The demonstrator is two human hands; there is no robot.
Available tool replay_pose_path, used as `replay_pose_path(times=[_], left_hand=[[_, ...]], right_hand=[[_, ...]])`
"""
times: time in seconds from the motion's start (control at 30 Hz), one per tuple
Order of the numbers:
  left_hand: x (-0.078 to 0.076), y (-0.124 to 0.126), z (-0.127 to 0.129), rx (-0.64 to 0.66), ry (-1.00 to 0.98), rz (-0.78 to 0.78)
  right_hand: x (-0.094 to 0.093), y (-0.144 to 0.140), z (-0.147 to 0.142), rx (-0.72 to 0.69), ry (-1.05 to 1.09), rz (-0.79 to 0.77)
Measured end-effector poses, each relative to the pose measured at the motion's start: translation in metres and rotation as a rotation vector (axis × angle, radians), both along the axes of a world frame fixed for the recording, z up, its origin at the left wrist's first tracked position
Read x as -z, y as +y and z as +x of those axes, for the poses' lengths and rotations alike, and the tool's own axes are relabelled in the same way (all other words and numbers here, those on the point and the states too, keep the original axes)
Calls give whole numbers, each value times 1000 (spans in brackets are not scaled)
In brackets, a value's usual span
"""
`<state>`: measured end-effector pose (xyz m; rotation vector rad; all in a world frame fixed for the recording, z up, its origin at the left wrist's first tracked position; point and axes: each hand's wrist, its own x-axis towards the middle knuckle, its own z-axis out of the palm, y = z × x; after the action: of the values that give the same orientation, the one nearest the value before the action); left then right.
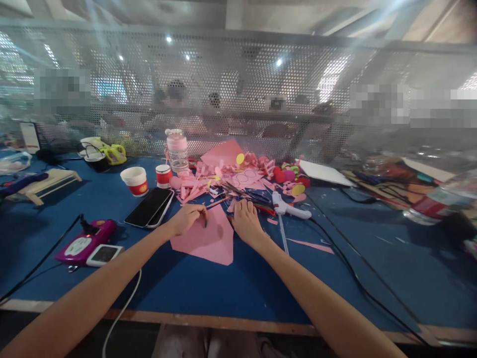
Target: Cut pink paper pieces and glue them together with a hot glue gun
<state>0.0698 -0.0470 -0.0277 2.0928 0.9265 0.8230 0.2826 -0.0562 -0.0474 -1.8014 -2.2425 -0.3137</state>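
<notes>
Count one pink sheet, flat on the blue desk, between and below two bare hands. Left hand: fingers curled, narrow, over the sheet's upper left; at the fingertips, one dark green tip, too small to identify. Cannot tell whether gripped. Right hand: fingers bunched by the sheet's upper right edge; cannot tell whether around anything.

Sheet orientation: narrows toward the far side, between the hands; points its lower right corner at the desk's near edge. Lower edge on a slant, nearest at right. Cannot fix the long axis, upper left being hidden.

Other counts: one white glue gun, right of the right hand; one long pink strip; two yellow discs among pink scraps, uncountable; one pink-capped bottle; one red-and-white cup, near one stack of white paper cups.
</notes>
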Motion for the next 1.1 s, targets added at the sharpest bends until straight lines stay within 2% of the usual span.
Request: replay_pose_path(times=[0.23, 0.4, 0.63, 0.73, 0.83, 1.0, 1.1], left_hand=[[12, -2, 8, -42, 64, 102], [18, -2, 9, -57, 90, 243], [22, -3, 10, -36, 166, 342], [22, -6, 10, -29, 213, 337], [22, -9, 11, -54, 358, 289], [22, -12, 15, -85, 561, 213], [24, -13, 15, -62, 628, 208]], right_hand=[[4, 5, -2, 48, 121, -64], [5, 5, -5, 76, 33, -34], [2, 0, -1, -27, -98, -22], [-3, -3, 3, -55, -117, -47], [-7, -4, 6, -84, -121, -64], [-5, 0, 9, -85, -68, -101], [-7, 3, 11, -138, -46, -100]])
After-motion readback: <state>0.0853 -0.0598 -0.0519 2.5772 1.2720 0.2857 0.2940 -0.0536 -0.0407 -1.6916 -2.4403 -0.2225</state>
